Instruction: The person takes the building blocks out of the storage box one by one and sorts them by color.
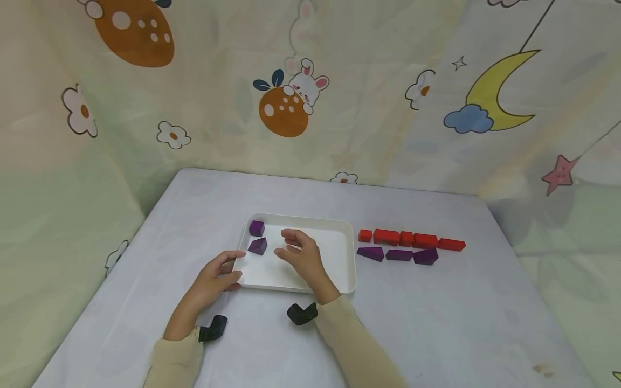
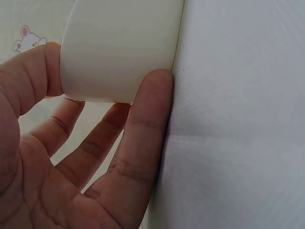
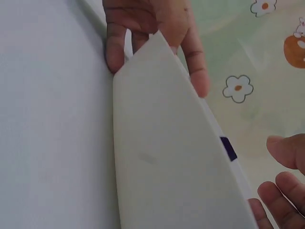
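My left hand [image 1: 210, 281] grips the left end of the white tray [image 1: 320, 217] near its front corner. In the left wrist view, its fingers [image 2: 143, 124] lie against the tray's outer wall [image 2: 114, 52]. My right hand [image 1: 305, 260] hovers over the middle of the tray, thumb and fingers apart with nothing between them. Inside the tray, at its left side, a purple cube [image 1: 256, 228] sits behind a purple angular block [image 1: 258, 246]. The right wrist view shows a sliver of a purple block [image 3: 228, 149] above the rim.
Right of the tray, a row of several red blocks [image 1: 386, 237] lies on the white-covered table [image 1: 436, 323]. In front of that row are three purple blocks [image 1: 399, 255]. A patterned cloth [image 1: 213, 97] hangs behind and beside the table.
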